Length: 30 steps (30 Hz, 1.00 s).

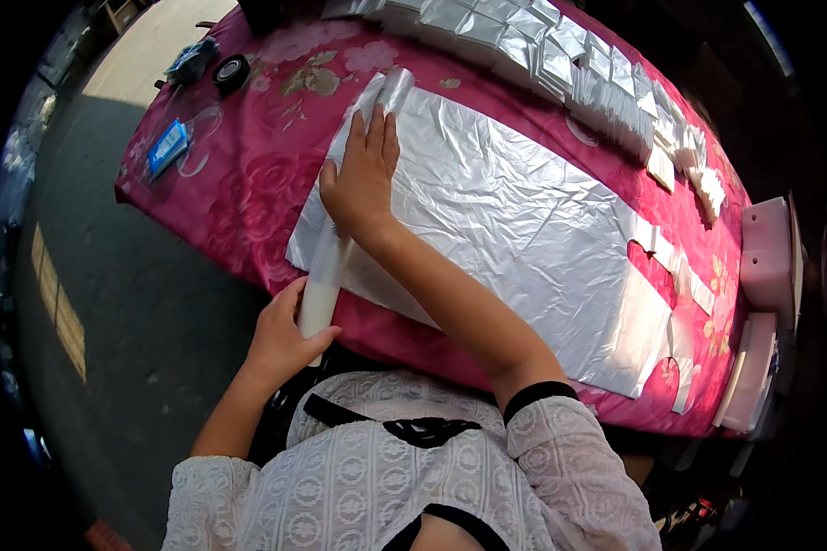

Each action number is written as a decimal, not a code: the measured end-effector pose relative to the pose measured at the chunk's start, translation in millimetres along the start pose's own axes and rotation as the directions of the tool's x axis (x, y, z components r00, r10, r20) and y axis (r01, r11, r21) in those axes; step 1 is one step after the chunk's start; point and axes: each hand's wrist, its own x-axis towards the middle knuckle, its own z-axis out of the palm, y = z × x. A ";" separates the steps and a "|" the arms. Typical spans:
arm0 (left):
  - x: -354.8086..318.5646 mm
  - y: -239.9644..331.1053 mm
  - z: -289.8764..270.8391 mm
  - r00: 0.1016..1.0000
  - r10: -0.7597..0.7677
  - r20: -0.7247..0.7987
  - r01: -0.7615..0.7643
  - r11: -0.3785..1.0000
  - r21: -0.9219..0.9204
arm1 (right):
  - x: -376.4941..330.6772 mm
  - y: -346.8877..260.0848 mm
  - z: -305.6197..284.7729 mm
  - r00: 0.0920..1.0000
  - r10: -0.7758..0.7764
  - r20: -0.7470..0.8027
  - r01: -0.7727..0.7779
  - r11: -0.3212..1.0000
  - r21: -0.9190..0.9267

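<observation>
A stack of thin, silvery-white plastic vest bags lies flat and wrinkled on the table, its cut handle strips pointing right. Along its left edge runs a pale tube, slanting from near me to the far side, with plastic film on its far part. My left hand wraps round the near end, which juts past the table edge. Farther up, my right hand lies palm down over the tube and film, fingers stretched toward the far end. What lies under its palm is hidden.
Several rows of folded silvery bags stand at the back. A black tape roll and a blue packet lie at the left on the pink floral cloth. Pink bins stand beyond the right edge.
</observation>
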 end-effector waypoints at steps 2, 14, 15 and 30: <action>-1.5 8.9 0.6 0.976 -0.041 0.214 0.145 0.854 -0.500 | -1.2 8.1 -3.5 0.956 0.294 0.009 -0.278 0.892 0.356; 14.2 77.0 47.5 0.787 0.149 0.599 0.367 0.668 -0.648 | -2.6 32.8 -158.6 0.844 0.299 0.445 -0.422 -0.141 0.895; 13.7 79.4 50.7 0.756 0.174 0.631 0.399 0.642 -0.655 | -8.1 34.9 -163.7 0.851 0.286 0.441 -0.402 -0.187 0.896; 25.6 67.9 90.2 0.867 0.101 0.488 0.172 0.858 -0.483 | -72.6 53.5 -171.1 0.754 0.570 0.328 -0.431 0.052 0.901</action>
